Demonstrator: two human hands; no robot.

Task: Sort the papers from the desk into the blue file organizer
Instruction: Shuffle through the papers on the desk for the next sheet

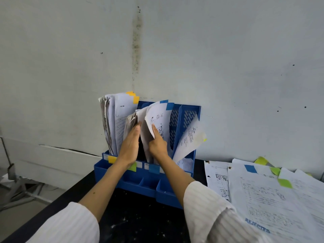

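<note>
Head camera looks down, close over desk.

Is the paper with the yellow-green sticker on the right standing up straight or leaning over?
Leaning over. The paper sits in the blue file organizer but tilts right, past its side wall.

Soft, even daylight, faint shadows, sharp centre, wide-angle bending and softness at edges.
</note>
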